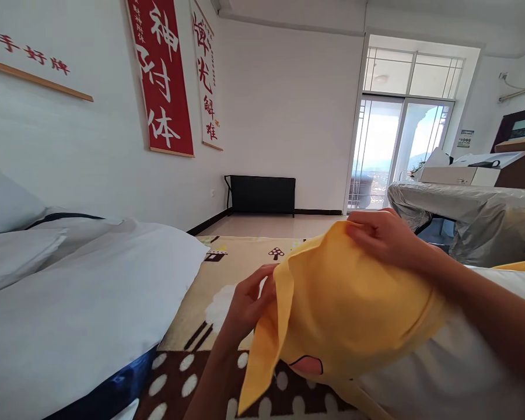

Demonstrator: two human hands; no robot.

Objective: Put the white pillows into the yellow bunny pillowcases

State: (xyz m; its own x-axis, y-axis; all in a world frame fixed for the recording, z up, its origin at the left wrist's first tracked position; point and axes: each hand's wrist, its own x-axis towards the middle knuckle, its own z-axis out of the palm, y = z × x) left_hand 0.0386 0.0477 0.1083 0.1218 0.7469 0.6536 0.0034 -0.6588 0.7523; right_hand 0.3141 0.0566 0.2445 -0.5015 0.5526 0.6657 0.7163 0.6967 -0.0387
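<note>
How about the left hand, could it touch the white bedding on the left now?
Probably yes, if the left hand lets go of the yellow cloth: just patterned rug shows between it and the white bedding, with nothing standing in the way.

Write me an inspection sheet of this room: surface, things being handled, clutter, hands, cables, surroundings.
Surface: patterned rug, beige and brown, below the hands.
Things handled: yellow printed cloth, bunched; white fabric adjoins it.
Clutter: white box on a plastic-covered table; white bedding at left.
Hands: left hand pinches the cloth's edge; right hand grips its top.
Cables: thin wire near a pipe, far right.
Surroundings: hanging red scroll and white scroll, black panel, sliding glass door.
</note>
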